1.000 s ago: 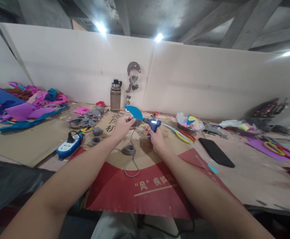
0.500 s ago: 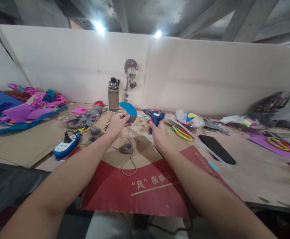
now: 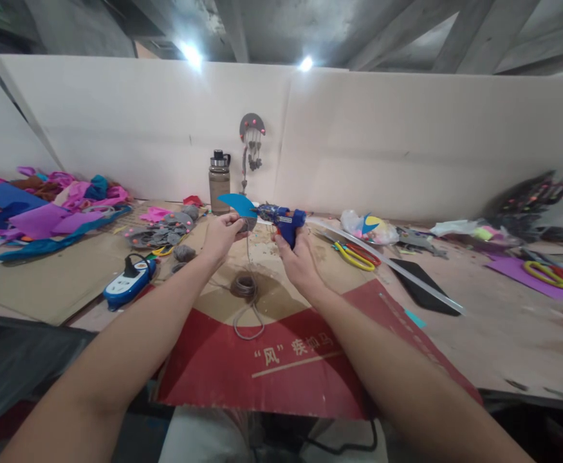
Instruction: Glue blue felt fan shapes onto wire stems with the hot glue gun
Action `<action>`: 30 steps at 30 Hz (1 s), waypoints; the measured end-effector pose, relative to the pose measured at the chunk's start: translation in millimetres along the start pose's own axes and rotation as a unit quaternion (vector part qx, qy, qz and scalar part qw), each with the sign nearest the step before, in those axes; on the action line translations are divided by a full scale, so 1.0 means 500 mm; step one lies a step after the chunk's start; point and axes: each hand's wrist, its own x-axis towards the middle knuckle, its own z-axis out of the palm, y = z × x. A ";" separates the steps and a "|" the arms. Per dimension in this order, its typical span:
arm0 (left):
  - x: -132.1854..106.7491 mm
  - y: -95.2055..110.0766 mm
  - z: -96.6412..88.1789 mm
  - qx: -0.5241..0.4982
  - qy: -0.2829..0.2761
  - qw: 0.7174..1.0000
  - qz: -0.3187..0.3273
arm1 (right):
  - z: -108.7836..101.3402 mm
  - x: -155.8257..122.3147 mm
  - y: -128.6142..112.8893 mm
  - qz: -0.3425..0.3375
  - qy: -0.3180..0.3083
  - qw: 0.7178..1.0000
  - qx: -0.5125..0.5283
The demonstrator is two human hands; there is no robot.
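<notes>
My left hand (image 3: pixel 224 235) pinches a blue crescent-shaped piece (image 3: pixel 239 204), with a grey part below it partly covered by my fingers. A grey cord (image 3: pixel 248 263) hangs from there to a small coil of cord (image 3: pixel 243 287) on the cardboard. Wrapped around the handle of a blue glue gun (image 3: pixel 288 226) is my right hand (image 3: pixel 302 262). The gun's nozzle points left and is at the crescent's right edge; I cannot tell whether they touch. A long clear glue stick (image 3: pixel 397 265) trails out of its back to the right.
Red-and-brown cardboard (image 3: pixel 305 386) lies under my hands. Left are a power strip (image 3: pixel 129 283), grey felt pieces (image 3: pixel 165 228) and a fabric pile (image 3: pixel 44 212). A bottle (image 3: pixel 220 186) stands behind. Yellow-handled scissors (image 3: pixel 356 257) and a black phone (image 3: pixel 423 283) lie right.
My right hand has brought the glue gun left, so its nozzle is now at the crescent's edge. The crescent has shifted slightly left and turned.
</notes>
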 end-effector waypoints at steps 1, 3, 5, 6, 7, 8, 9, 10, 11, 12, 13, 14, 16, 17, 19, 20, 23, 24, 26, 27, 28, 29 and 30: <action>0.000 0.000 0.000 0.003 -0.003 1.000 0.000 | -0.002 0.000 -0.001 -0.015 0.005 1.000 -0.014; -0.001 0.001 0.001 0.008 -0.006 1.000 0.001 | -0.005 -0.002 -0.004 -0.036 0.005 0.999 -0.036; -0.003 0.002 0.003 0.010 -0.007 1.000 0.003 | -0.006 -0.004 -0.006 -0.045 -0.009 0.998 -0.048; -0.003 0.003 0.004 0.010 -0.007 1.000 0.003 | -0.006 -0.005 -0.006 -0.047 -0.013 0.997 -0.052; -0.004 0.003 0.005 0.012 -0.007 1.000 0.002 | -0.005 -0.005 -0.006 -0.047 -0.015 0.997 -0.055; -0.004 0.004 0.006 0.012 -0.007 1.000 0.000 | -0.004 -0.006 -0.005 -0.047 -0.015 0.997 -0.058; -0.004 0.003 0.007 0.013 -0.006 1.000 -0.003 | -0.004 -0.006 -0.004 -0.047 -0.015 0.997 -0.061; -0.004 0.003 0.007 0.013 -0.003 1.000 -0.004 | -0.003 -0.006 -0.002 -0.048 -0.016 0.997 -0.063; -0.003 0.002 0.007 0.013 -0.003 1.000 -0.004 | -0.002 -0.006 0.000 -0.050 -0.017 0.997 -0.064; -0.003 0.000 0.006 0.013 -0.004 1.000 0.000 | -0.001 -0.006 0.002 -0.052 -0.018 0.996 -0.064; -0.002 -0.001 0.006 0.015 -0.006 1.000 0.004 | 0.000 -0.005 0.003 -0.056 -0.017 0.996 -0.064; -0.001 -0.002 0.005 0.017 -0.010 1.000 0.008 | 0.001 -0.005 0.005 -0.060 -0.015 0.996 -0.065; 0.000 -0.005 0.003 0.026 -0.016 1.000 0.008 | 0.004 -0.004 0.007 -0.063 -0.010 0.995 -0.072; 0.000 -0.005 0.003 0.030 -0.016 0.999 0.006 | 0.006 -0.004 0.008 -0.063 -0.008 0.995 -0.078; 0.000 -0.005 0.003 0.034 -0.012 0.999 0.001 | 0.010 -0.003 0.010 -0.061 -0.006 0.994 -0.090; 0.000 -0.005 0.004 0.034 -0.010 0.999 0.000 | 0.012 -0.002 0.011 -0.061 -0.005 0.994 -0.095; -0.001 -0.004 0.007 0.032 -0.006 0.999 0.000 | 0.014 -0.003 0.011 -0.060 -0.004 0.993 -0.101; -0.001 -0.004 0.007 0.033 -0.004 0.999 0.000 | 0.014 -0.003 0.010 -0.057 -0.005 0.993 -0.102; -0.002 -0.003 0.009 0.037 -0.001 0.999 -0.002 | 0.013 -0.004 0.007 -0.050 -0.008 0.993 -0.105; -0.002 -0.003 0.009 0.038 0.001 0.999 -0.003 | 0.012 -0.005 0.006 -0.045 -0.011 0.993 -0.108; -0.002 -0.003 0.009 0.038 0.001 0.999 -0.004 | 0.012 -0.005 0.005 -0.042 -0.013 0.993 -0.110; -0.002 -0.004 0.009 0.038 0.002 0.999 -0.004 | 0.012 -0.006 0.004 -0.040 -0.015 0.993 -0.112; -0.002 -0.004 0.009 0.040 0.003 0.999 -0.004 | 0.012 -0.006 0.005 -0.041 -0.016 0.993 -0.113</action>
